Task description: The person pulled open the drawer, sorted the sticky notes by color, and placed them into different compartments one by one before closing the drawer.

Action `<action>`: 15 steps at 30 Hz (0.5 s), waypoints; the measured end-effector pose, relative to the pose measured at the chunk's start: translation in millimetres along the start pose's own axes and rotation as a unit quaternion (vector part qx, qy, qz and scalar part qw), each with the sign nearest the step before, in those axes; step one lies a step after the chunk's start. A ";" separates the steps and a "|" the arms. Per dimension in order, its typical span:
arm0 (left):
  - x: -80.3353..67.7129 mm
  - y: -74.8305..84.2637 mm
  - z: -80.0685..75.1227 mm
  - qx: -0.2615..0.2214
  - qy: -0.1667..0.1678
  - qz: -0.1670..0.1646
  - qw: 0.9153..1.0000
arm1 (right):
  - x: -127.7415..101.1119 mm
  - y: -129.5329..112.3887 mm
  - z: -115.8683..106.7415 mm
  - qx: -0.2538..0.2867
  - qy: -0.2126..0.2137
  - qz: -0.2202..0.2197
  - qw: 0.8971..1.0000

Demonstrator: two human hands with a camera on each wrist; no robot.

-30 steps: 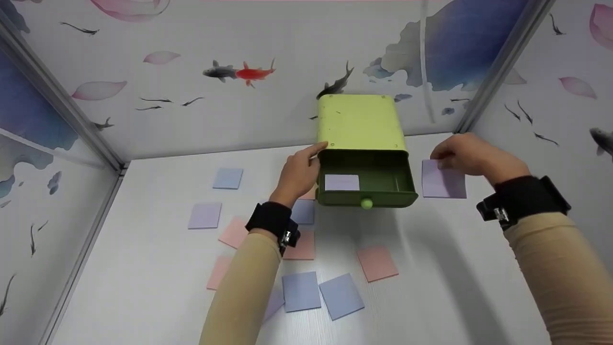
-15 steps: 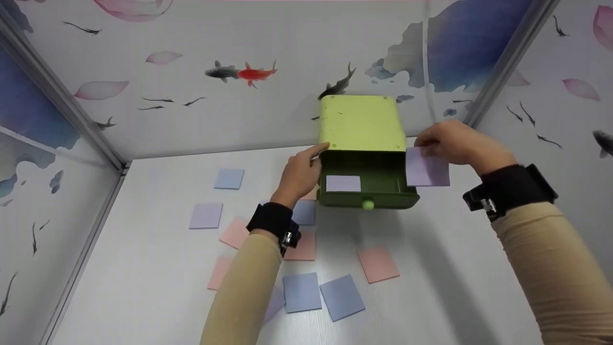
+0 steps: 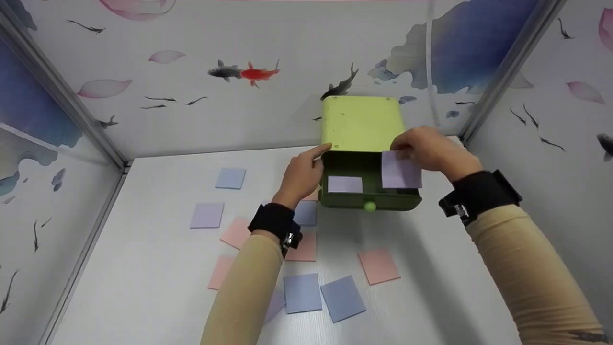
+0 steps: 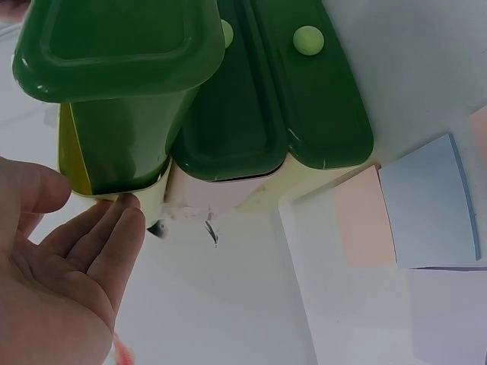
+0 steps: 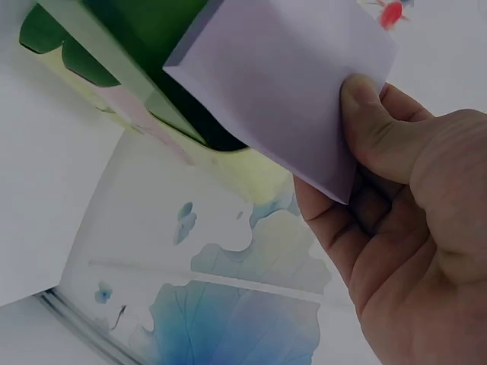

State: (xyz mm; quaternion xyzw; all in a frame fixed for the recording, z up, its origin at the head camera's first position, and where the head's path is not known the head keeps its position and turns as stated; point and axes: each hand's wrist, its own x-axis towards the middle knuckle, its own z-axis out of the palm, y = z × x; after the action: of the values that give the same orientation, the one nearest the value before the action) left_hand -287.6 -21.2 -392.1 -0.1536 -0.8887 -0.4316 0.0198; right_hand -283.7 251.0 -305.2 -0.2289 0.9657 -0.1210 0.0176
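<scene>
A small yellow-green cabinet (image 3: 361, 123) stands at the back of the white table, its dark green top drawer (image 3: 345, 200) pulled out. My left hand (image 3: 300, 176) rests against the cabinet's left front edge, and in the left wrist view its fingers (image 4: 118, 247) lie nearly straight along the side. Between thumb and fingers, my right hand (image 3: 433, 149) pinches a purple sticky note pad (image 3: 401, 172) over the right part of the drawer. The right wrist view shows the pad's thick edge beside the drawer wall. Another purple pad (image 3: 345, 184) lies inside, at the left.
Several pink, blue and purple pads lie on the table, among them a pink pad (image 3: 379, 266), a blue pad (image 3: 302, 293) and a purple pad (image 3: 207, 215). Two lower drawers (image 4: 323, 91) are pushed in. Patterned panels (image 3: 268, 115) enclose the back and sides.
My right hand has carried the purple pad leftward from beside the cabinet to above the drawer's right part. My left hand has stayed against the cabinet.
</scene>
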 end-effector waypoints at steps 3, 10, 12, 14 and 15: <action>0.3 -0.1 0.1 0.000 0.001 0.000 1.000 | 2.3 -2.0 6.6 -0.001 0.004 -0.016 1.000; 1.1 -0.9 0.6 0.002 0.000 -0.004 1.000 | 7.7 -4.6 20.2 -0.010 -0.005 -0.034 0.999; 1.2 -1.2 0.8 0.001 0.002 -0.004 1.000 | 9.7 -4.7 24.4 -0.009 -0.011 -0.033 0.999; 1.1 -1.5 1.0 0.000 0.003 -0.004 1.000 | 11.5 -4.9 28.3 -0.008 -0.013 -0.036 0.999; 1.1 -1.6 0.9 0.000 0.004 -0.004 1.000 | 12.4 -4.5 30.5 -0.010 -0.013 -0.041 0.999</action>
State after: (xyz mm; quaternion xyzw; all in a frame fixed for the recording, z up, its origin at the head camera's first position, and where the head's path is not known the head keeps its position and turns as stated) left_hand -289.0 -21.2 -393.6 -0.1488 -0.8891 -0.4323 0.0215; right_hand -290.1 234.7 -333.5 -0.2700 0.9564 -0.1091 0.0230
